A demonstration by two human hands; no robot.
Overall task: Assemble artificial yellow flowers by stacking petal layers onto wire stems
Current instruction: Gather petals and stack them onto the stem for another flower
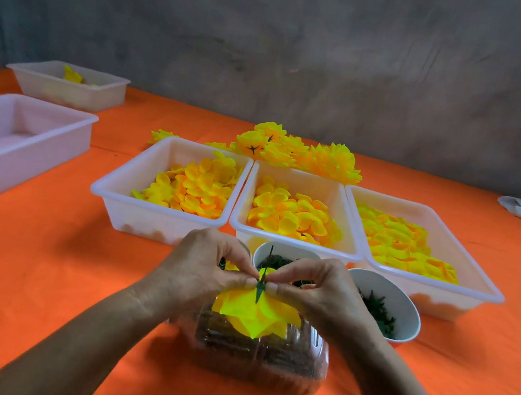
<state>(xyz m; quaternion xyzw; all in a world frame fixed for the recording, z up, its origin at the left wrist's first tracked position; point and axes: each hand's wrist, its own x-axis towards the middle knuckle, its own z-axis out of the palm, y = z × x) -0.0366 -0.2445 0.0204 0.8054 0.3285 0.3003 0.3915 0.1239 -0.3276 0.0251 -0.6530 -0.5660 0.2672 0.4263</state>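
Left hand [204, 271] and right hand [318, 294], fingertips together, both pinching the yellow flower [254, 314] on its green stem [260, 287].

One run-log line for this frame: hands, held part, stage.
left hand: pinches yellow fabric petal layer | right hand: pinches same | thin green stem: pokes through layer | stage: stacking, above clear plastic container

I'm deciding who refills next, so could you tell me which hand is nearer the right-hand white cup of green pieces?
Right. The right hand is beside the cup; the left hand lies beyond it.
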